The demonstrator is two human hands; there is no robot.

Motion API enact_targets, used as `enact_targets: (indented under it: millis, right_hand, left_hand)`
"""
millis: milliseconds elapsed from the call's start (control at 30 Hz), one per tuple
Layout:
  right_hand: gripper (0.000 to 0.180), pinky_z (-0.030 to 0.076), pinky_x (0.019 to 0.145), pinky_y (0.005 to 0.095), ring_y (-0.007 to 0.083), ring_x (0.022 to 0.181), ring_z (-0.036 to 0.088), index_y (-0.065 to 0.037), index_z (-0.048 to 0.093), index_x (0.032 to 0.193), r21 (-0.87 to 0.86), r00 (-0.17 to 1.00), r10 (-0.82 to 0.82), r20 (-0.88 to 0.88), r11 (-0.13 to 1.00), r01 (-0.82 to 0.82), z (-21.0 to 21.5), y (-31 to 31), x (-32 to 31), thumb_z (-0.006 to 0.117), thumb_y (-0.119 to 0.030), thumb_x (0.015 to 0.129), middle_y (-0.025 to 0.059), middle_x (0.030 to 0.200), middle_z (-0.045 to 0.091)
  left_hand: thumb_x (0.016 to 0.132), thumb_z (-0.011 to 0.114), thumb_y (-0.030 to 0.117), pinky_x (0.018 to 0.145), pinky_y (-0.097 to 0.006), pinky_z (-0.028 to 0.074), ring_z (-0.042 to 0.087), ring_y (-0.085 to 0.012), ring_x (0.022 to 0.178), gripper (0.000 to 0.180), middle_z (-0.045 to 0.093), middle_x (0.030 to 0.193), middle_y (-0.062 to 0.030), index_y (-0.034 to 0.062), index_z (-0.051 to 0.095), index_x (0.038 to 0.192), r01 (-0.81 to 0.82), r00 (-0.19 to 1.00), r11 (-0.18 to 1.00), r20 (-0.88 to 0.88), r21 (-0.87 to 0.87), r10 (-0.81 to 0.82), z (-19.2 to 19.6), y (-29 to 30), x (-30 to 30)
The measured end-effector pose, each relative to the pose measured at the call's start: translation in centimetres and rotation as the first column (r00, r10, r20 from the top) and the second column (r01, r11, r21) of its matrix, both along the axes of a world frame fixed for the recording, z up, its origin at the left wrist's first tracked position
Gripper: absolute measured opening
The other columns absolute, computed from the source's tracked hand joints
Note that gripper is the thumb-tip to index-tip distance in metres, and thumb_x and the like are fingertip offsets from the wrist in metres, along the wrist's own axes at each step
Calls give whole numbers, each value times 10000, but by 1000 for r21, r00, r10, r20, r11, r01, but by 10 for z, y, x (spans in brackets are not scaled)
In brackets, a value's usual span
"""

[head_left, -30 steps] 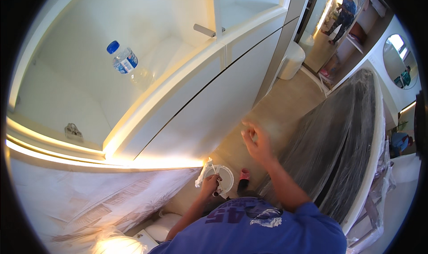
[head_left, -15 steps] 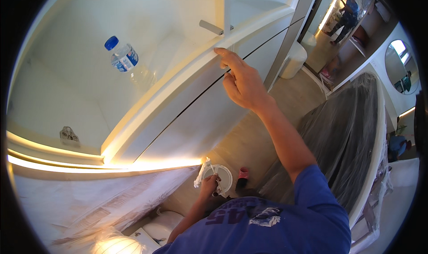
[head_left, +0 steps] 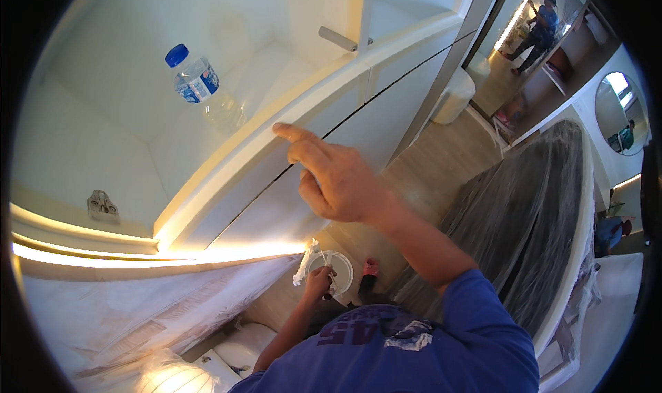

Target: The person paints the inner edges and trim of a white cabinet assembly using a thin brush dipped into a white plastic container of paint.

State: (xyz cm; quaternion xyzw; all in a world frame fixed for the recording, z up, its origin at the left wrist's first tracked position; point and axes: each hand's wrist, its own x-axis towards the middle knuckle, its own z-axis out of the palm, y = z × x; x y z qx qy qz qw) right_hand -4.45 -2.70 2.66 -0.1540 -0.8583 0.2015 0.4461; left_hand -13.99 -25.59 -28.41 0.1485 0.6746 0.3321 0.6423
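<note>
My right hand [head_left: 338,183] is at the front edge of a white cabinet [head_left: 227,149], its index fingertip on the pale rim and the other fingers partly curled. It holds nothing. Lower down, my left hand [head_left: 319,283] is closed around a thin tool with a dark handle end [head_left: 327,296]; too little of the tool shows to name it. White stuff [head_left: 301,265] hangs beside that hand, and a round white bucket [head_left: 345,267] is behind it. Inside the cabinet stands a clear water bottle [head_left: 198,81] with a blue cap.
A lit strip [head_left: 227,253] runs along the cabinet's lower side. Plastic film wraps a large dark piece [head_left: 517,214] on the right. A glowing round lamp [head_left: 178,379] is at lower left. A person in blue [head_left: 541,31] appears at upper right, near a round mirror [head_left: 620,110].
My right hand has slid along the cabinet rim, down and to the left. My left hand has barely shifted and keeps its grip on the tool.
</note>
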Motion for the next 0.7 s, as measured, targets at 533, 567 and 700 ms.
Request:
enact_targets:
  millis: [533,567,700]
  right_hand:
    - [182,531,645,309,153,709,665,-5,589,1059,-898,931,-194,308,265,352,-321,-122,194,685,-118,954,90,799,690]
    - [178,538,647,304,132,725,668,-7,577,1065,-941,961,-127,244,210,267,-339,-126,193,680,-105,958,79,820,691]
    - [188,557,710,340,167,784,703,-8,574,1085,-982,966,208,153,138,126,-297,-116,163,661,-90,939,132,942,741]
  left_hand:
    - [1055,536,364,433,-265,313,355,-61,476,377,403,597,52,39,676,926,81,997,997,0,-3,-81,26,7,31]
    - [1057,535,374,432,-264,312,354,-61,476,383,400,598,54,41,679,934,99,995,995,-21,-17,-99,28,9,33]
    - [1057,528,360,516,-276,335,345,-74,518,353,388,612,49,47,660,958,114,991,991,-56,-68,-118,57,16,42]
